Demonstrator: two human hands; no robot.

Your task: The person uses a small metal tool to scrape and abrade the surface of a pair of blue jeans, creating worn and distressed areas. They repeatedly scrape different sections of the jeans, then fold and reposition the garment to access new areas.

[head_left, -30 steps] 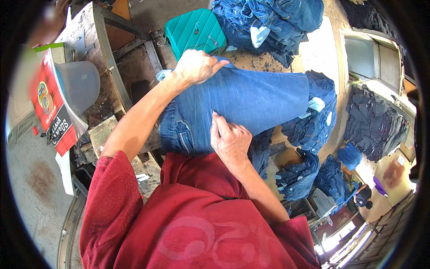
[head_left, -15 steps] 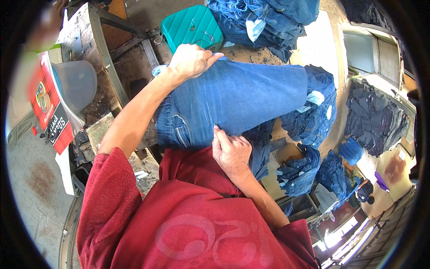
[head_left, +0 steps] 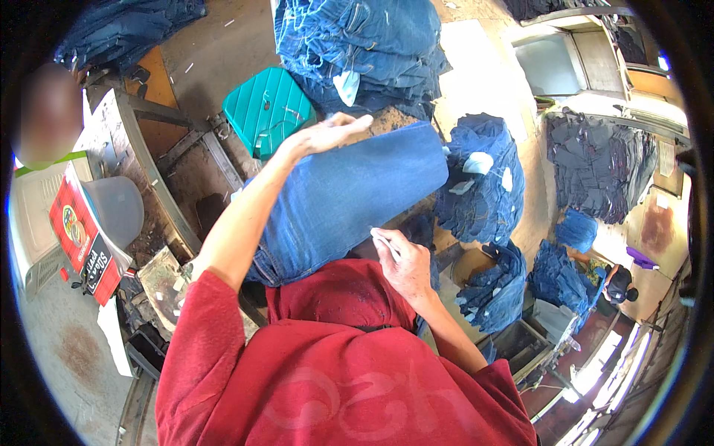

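Note:
Across my lap lies a pair of blue jeans (head_left: 349,193), its gathered waist end near my left forearm and its leg pointing right. My left hand (head_left: 333,135), fingers stretched out and a little blurred, is at the far edge of the jeans. At their near edge my right hand (head_left: 405,267) is closed, thumb and forefinger pressed together. Whether something small is pinched there I cannot make out.
A green plastic stool (head_left: 268,111) stands beyond my left hand, beside a tall pile of jeans (head_left: 364,44). More denim heaps (head_left: 483,178) lie to the right, with dark garments (head_left: 595,167) farther off. At left are a table (head_left: 134,134) and a red notebook (head_left: 78,230). Other people are in view.
My left hand has loosened from its closed hold on the jeans' far edge and its fingers are now extended. The jeans' leg end looks shorter and rounded. The view has shifted.

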